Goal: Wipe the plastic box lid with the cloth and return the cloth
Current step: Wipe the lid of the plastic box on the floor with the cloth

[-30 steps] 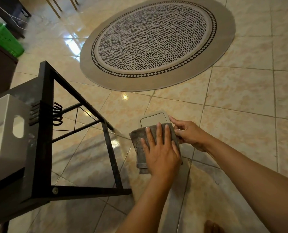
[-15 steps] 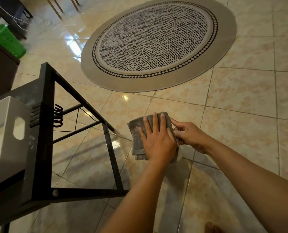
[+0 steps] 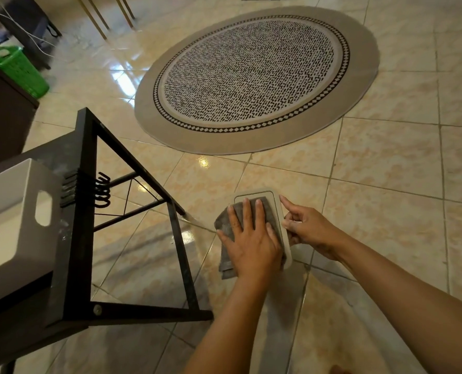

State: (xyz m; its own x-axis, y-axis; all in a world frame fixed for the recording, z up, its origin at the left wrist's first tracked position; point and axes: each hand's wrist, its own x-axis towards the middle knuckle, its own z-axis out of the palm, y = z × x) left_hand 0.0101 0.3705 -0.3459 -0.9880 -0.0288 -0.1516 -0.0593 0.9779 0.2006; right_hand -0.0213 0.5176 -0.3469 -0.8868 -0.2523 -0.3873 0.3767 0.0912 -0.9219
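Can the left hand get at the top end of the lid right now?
Probably yes: the left hand presses the cloth just below the lid's bare top end, and nothing lies between.

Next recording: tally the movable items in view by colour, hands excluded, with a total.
Grey: 2, the cloth and the round rug
White: 2, the plastic box lid and the handled bin
Green: 1, the basket
Black: 1, the table
Total: 6
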